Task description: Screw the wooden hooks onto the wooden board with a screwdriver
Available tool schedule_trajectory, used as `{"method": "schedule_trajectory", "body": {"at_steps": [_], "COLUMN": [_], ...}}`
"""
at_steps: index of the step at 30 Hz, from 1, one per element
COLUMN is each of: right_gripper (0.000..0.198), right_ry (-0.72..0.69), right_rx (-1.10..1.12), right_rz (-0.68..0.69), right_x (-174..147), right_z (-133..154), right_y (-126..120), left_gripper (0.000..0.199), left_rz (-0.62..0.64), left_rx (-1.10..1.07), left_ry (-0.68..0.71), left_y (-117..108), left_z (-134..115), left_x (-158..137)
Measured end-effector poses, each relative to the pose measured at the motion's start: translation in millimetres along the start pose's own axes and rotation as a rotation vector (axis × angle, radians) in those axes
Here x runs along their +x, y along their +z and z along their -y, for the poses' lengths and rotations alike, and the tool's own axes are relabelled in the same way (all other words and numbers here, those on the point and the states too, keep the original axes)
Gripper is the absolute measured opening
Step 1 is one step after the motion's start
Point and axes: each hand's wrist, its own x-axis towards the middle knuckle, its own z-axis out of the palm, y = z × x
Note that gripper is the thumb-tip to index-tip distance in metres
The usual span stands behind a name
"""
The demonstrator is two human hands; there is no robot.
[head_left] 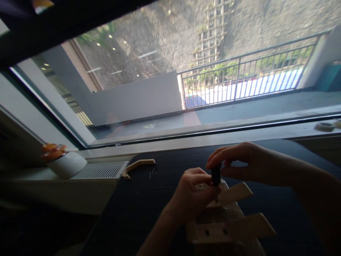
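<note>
Black-handled screwdriver stands upright, right hand at its top and left hand at its foot

The dark handle of the black-handled screwdriver points nearly straight down, its long axis close to upright as seen from the head camera; any lean toward or away from the viewer cannot be judged. The right hand comes in from the right, its fingers closed on the top of that handle. The left hand arrives from the lower left, index finger and thumb bent in around the lower end. Whether they pinch the shaft or only steady what lies beneath is hidden, so its grip cannot be told.

Both hands are therefore at the tool, the right one above and the left one below. The shaft's visible end drops just beside the inner end of the upper wooden slat, which slants up and away to the right. Nearer the viewer lie the lower wooden slat and a wooden crosspiece with two dark round holes. Clear plastic wrap shows between these parts, over the dark counter.

Well apart, at the counter's far left edge, lies a bent wooden strip. Near it are thin fasteners (screws or nails, too small to say which). Beyond the sill, a white pot stands beside a slatted vent.
</note>
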Motion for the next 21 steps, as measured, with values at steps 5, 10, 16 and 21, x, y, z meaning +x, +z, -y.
{"method": "schedule_trajectory", "body": {"at_steps": [5, 10, 16, 21], "right_gripper": [0.027, 0.028, 0.032, 0.026], "right_ry": [0.008, 0.053, 0.014, -0.025], "right_rx": [0.011, 0.011, 0.007, -0.014], "right_rz": [0.013, -0.019, -0.028, -0.024], "right_x": [0.5, 1.0, 1.5, 4.8], "right_z": [-1.7, 1.8, 2.6, 0.4], "right_y": [-1.6, 0.0, 2.3, 5.2], "left_gripper": [0.014, 0.014, 0.010, 0.008], "left_rz": [-0.003, -0.002, 0.009, 0.005], "left_rx": [0.018, 0.025, 0.032, 0.041], "left_ry": [-0.008, -0.006, 0.023, 0.024], "left_y": [0.6, 1.2, -0.3, 0.0], "left_z": [0.8, -0.3, -4.2, -7.1], "left_x": [-1.3, -1.6, -0.9, -0.4]}}
